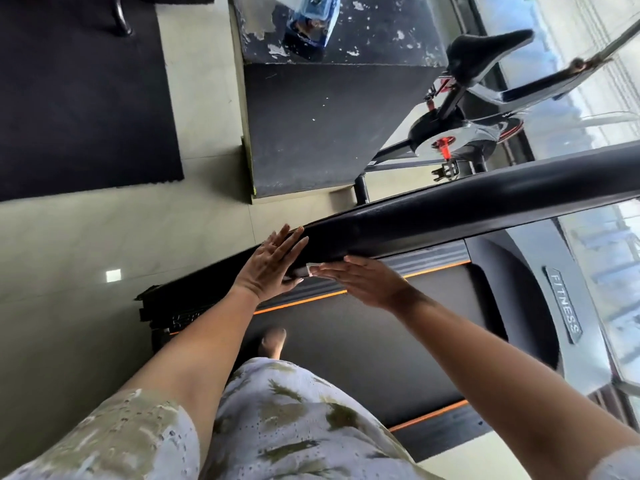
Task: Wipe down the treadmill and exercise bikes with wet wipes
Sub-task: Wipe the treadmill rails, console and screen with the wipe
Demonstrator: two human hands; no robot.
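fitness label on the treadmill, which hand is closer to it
Right. The right hand presses the inner side of the handrail end, toward the FITNESS label; the left hand lies flat on its outer side, farther off.

Pale glossy floor tiles bearing a small light reflection; black rubber mat at the floor's far left; black box, top paint flaking; daylit windows at right.

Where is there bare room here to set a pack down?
Bare tile floor between the dark mat, the black box and the treadmill; the box top beside the blue pack. Crowded at the handrail end, where left hand and right hand flank a wipe.
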